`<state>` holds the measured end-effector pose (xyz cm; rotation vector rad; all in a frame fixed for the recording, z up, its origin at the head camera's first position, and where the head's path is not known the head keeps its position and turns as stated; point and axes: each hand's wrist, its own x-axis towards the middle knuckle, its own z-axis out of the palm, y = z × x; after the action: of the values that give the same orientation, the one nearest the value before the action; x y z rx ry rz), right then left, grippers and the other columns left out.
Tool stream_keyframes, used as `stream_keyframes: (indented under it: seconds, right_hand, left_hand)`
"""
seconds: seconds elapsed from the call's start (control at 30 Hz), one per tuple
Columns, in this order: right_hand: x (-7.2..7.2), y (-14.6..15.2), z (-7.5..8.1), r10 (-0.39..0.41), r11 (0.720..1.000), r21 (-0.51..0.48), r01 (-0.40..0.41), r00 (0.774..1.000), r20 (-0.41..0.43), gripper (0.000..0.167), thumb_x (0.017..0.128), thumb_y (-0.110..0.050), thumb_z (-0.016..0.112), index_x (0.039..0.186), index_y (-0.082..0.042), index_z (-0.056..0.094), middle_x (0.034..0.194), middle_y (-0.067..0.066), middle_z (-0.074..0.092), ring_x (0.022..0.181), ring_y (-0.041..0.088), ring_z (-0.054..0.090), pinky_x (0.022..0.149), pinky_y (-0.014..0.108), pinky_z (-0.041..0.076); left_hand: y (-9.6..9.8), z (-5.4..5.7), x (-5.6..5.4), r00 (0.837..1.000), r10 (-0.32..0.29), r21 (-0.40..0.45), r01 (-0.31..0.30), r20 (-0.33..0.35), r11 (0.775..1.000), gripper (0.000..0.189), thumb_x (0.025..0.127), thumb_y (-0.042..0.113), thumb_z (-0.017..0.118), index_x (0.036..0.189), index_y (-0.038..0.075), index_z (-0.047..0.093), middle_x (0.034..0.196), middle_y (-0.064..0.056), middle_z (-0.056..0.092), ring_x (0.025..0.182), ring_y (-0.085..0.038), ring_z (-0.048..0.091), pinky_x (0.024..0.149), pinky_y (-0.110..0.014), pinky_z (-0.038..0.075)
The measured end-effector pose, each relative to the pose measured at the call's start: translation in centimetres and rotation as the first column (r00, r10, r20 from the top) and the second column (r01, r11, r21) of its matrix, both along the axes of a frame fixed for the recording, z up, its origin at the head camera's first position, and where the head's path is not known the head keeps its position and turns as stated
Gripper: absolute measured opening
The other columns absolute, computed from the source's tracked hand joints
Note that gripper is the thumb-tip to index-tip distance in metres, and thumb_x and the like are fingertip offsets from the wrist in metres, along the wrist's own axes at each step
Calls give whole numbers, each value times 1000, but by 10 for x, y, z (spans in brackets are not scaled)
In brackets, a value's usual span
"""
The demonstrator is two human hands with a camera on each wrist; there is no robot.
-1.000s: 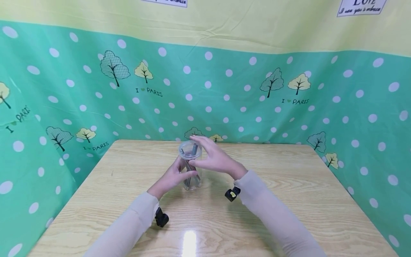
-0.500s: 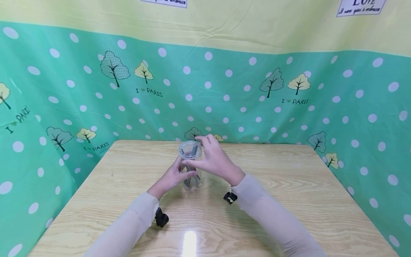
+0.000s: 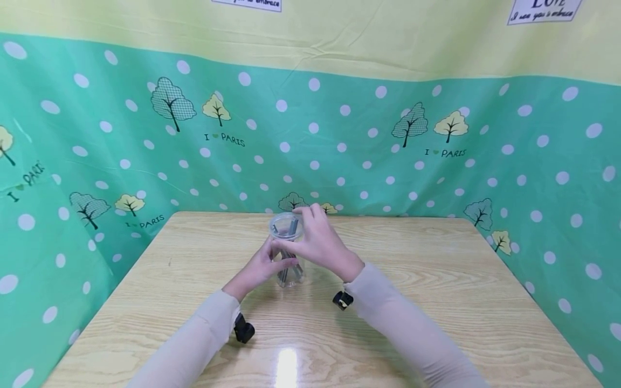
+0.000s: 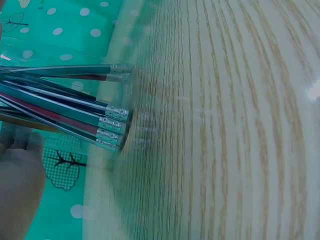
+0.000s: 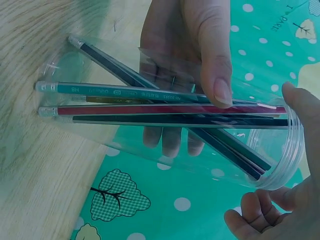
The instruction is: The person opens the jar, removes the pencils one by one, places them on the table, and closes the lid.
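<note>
A clear cylindrical jar point(image 3: 286, 229) stands upright on the table, with several pencils point(image 5: 150, 109) leaning inside it. In the left wrist view their metal-banded ends point(image 4: 112, 125) gather at the jar's bottom. My left hand point(image 3: 264, 263) grips the jar's body, thumb across the near side; the right wrist view shows the fingers through the clear wall. At the ringed top, my right hand point(image 3: 320, 242) holds the edge, thumb on one side and fingers on the other. Whether a clear lid covers the mouth is hard to make out.
The wooden table point(image 3: 412, 280) extends around the jar, its back edge near a green dotted cloth point(image 3: 364, 145) that hangs behind and at both sides. A black wrist camera point(image 3: 244, 330) sits below the left wrist, another point(image 3: 343, 299) below the right.
My right hand has turned about the jar's top: its thumb has moved left along the near side, its wrist slightly left and down. The left hand and jar have stayed in place.
</note>
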<state>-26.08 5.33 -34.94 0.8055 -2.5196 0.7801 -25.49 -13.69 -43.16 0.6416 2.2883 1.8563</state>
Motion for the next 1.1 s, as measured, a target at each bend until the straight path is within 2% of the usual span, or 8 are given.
stream_keyframes:
  seconds: [0.27,0.4,0.53,0.63,0.83,0.97,1.1]
  right_hand:
    - [0,1,-1,16,1000,-14,-16,1000,0,82,78,-54,83,135,-1,56,106,7,47,91,19,42,72,29,45]
    - [0,4,-1,65,998,-27,-65,998,4,80,80,-49,82,138,0,55,106,6,45,92,18,41,73,29,45]
    - [-2,9,-2,134,990,-37,-133,991,7,78,84,-43,81,142,0,53,112,7,48,99,18,45,80,30,47]
    - [-5,13,-2,186,981,-60,-183,982,44,74,86,-37,80,144,-2,50,122,7,50,109,19,49,91,33,49]
    - [-13,19,-3,282,957,-118,-264,943,177,68,90,-22,71,151,-10,43,143,7,48,127,21,49,105,44,44]
    - [-17,21,-3,321,945,-155,-288,906,276,70,90,-14,60,156,-19,37,152,1,42,136,17,41,105,45,42]
    - [-18,22,-3,345,937,-179,-300,878,331,74,88,-13,55,157,-26,33,155,0,38,137,16,38,102,48,43]
  left_hand:
    - [0,-1,-1,1000,-6,-6,6,-4,1000,88,95,26,72,161,31,14,160,4,31,149,-27,23,116,-62,18]
    - [1,-2,-2,1000,-12,3,12,-9,1000,87,95,24,72,161,29,15,153,-3,44,147,-28,28,116,-63,19]
    - [0,-2,-3,1000,-22,14,23,-14,1000,85,96,23,71,160,32,16,150,-8,48,146,-27,29,116,-63,19]
    - [0,-2,-3,1000,-17,14,17,-16,1000,85,95,23,72,159,35,16,154,-6,44,147,-27,27,116,-63,18]
    - [0,-2,-3,1000,5,9,-5,-5,1000,89,93,26,74,158,41,15,158,-2,37,148,-28,24,115,-64,19]
    - [1,-2,-4,1000,6,6,-5,-21,1000,90,93,25,74,158,41,15,159,-3,35,148,-29,25,115,-64,20]
    - [1,-3,-5,999,-6,9,7,-34,1000,89,94,23,73,159,40,14,159,-4,34,148,-29,25,115,-63,19]
